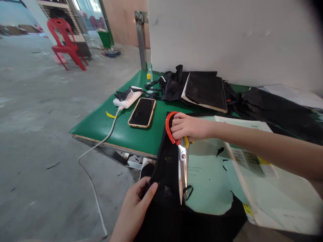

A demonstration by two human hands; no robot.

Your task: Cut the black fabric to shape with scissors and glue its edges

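Observation:
My left hand (137, 205) pinches the edge of a black fabric piece (168, 168) between thumb and fingers at its lower left. In my right hand (188, 127) is a pair of scissors (183, 168) with red handles, its blades almost together and pointing toward me. The blades lie over the fabric's inner edge, and a thin black strip (189, 192) curls beside the tips. Pale green paper (207, 181) shows right of the blades, with small black scraps on it. Something yellow (186, 142) peeks out under my right hand; its kind is hidden.
A phone (142, 113) and a white power bank (128, 98) with a cable (112, 129) lie on the green tabletop (121, 134). Behind are a black-covered book (205, 90) and heaped black fabric (272, 107). A red chair (65, 43) stands on the floor at far left.

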